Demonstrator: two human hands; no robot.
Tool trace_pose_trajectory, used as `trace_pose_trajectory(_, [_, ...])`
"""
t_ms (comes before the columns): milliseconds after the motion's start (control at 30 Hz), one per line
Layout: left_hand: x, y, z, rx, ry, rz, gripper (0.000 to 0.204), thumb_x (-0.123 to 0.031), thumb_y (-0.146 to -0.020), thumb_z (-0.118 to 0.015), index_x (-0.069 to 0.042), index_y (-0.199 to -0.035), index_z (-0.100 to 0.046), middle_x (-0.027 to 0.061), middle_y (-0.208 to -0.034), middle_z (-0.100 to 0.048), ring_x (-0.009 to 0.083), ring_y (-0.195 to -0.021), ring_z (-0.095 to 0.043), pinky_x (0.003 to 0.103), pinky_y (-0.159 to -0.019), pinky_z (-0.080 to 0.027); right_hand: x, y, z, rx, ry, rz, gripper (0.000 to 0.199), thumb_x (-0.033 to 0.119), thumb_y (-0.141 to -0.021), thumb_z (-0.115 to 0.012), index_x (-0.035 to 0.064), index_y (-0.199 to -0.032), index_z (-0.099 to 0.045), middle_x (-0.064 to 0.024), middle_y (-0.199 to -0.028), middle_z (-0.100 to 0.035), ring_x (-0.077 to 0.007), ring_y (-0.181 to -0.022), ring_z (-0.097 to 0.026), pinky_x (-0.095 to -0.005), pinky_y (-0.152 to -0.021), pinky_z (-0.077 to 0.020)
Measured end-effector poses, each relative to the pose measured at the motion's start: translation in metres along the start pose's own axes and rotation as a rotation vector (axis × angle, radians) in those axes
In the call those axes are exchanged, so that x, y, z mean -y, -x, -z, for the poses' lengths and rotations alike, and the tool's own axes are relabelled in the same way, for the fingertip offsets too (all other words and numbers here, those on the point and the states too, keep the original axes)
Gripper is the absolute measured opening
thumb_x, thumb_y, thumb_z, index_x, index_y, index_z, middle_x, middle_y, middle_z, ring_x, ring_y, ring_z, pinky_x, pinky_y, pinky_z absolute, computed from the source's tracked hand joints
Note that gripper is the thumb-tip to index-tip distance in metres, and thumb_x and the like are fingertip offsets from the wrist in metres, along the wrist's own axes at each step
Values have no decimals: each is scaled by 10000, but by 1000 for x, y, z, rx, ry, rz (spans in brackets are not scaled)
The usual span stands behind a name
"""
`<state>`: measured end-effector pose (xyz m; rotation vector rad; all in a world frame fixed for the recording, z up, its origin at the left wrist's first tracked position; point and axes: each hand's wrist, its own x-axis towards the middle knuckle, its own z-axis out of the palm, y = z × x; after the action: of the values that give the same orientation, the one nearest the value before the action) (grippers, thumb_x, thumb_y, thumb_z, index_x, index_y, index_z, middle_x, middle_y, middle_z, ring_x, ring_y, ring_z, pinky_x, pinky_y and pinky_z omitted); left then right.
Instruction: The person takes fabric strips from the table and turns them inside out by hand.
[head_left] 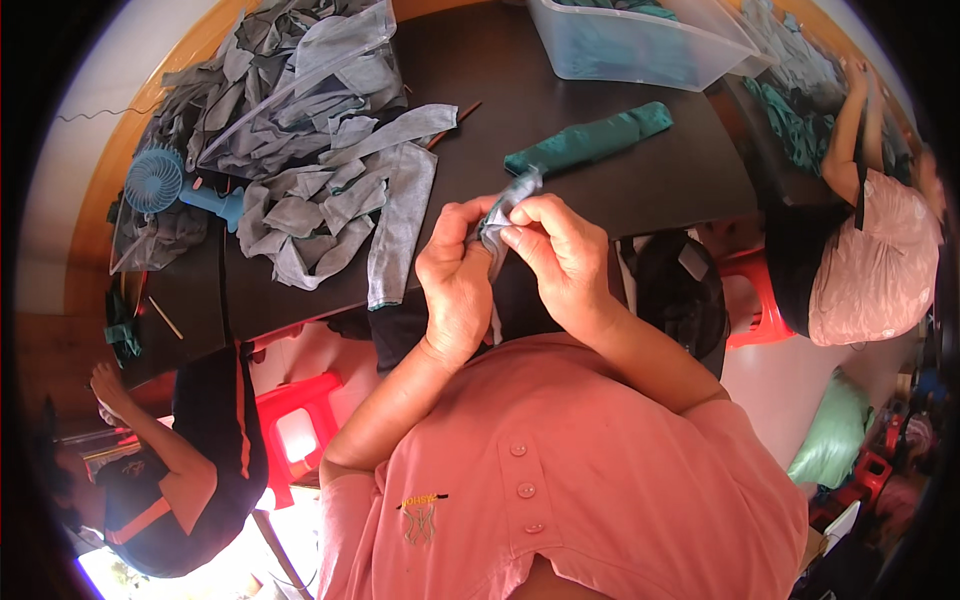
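Close together in front of my chest, both hands pinch one narrow grey-green fabric strip [522,186]. My left hand [455,275] has its thumb and fingers closed on the strip's left side. With thumb and forefinger, my right hand [562,250] grips it from the other side. The strip's upper end sticks up above my fingers and looks blurred; a pale tail hangs below them. Just beyond my hands lies a rolled dark green cloth bundle [588,138]. Left of my hands, loose grey fabric strips [335,205] are heaped, one long piece reaching over the table's near edge.
A clear plastic bin [640,55] with green cloth stands at the back of the dark table [480,60]. Grey cloth overflows another bin [300,90] at far left, near a small blue fan [155,182]. People work on both sides, near red stools [300,430].
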<state>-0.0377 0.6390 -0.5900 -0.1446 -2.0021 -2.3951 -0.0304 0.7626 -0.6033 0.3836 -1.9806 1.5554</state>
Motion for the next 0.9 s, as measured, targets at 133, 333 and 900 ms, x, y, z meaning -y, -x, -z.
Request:
trace_pose_trajectory(133, [1, -7, 9, 126, 16, -108, 457, 155, -720, -365, 23, -1019, -684, 14, -867, -575, 77, -797, -504, 189, -669, -400, -5, 6, 5, 99, -32, -56, 121, -16, -843, -660, 18, -890, -554, -118, -746, -595, -220, -577, -571, -314, -533, -451])
trace_pose_trajectory(333, [7, -5, 18, 119, 103, -35, 300, 164, -731, -434, 35, -888, -656, -3, -851, -597, 63, -767, -509, 180, -696, -402, 7, 13, 11, 93, -102, -63, 129, -23, -826, -676, 9, -870, -559, -82, -700, -566, -184, -551, -558, -291, -507, -427])
trace_pose_trajectory(900, [12, 0, 12, 167, 152, -13, 379, 206, -692, -393, 12, -881, -659, 29, -900, -579, 84, -783, -529, 186, -647, -406, -1, 26, 12, 115, 202, 363, 114, 20, -818, -673, 11, -878, -576, -81, -665, -555, -222, -509, -520, -331, -462, -392])
